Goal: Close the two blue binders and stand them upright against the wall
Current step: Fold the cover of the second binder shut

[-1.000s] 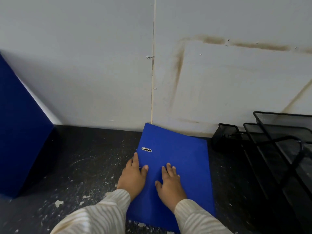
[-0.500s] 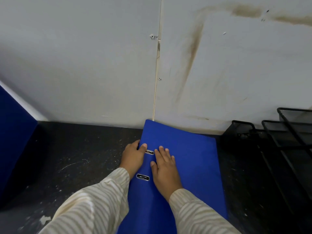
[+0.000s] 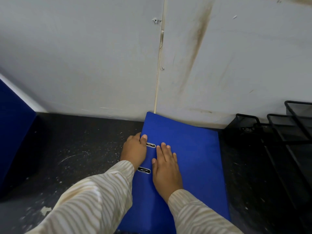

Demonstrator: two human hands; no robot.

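Observation:
A blue binder [image 3: 190, 159] lies closed and flat on the dark table, its far corner touching the white wall [image 3: 101, 65]. Two metal slots show near its left edge. My left hand [image 3: 134, 150] curls around that left edge, thumb on top of the cover and fingers hidden under the side. My right hand [image 3: 166, 169] rests flat on the cover with fingers spread, just right of the slots. A second blue shape [image 3: 13, 135] stands at the far left against the wall; I cannot tell if it is the other binder.
Black wire-mesh desk trays [image 3: 290, 132] stand at the right against the wall, close to the binder's right edge. The dark, scuffed table surface [image 3: 76, 149] stretches between the binder and the blue shape on the left.
My left hand slid from the cover to grip the binder's left edge. My right hand moved a little farther up the cover. The view shifted closer and downward.

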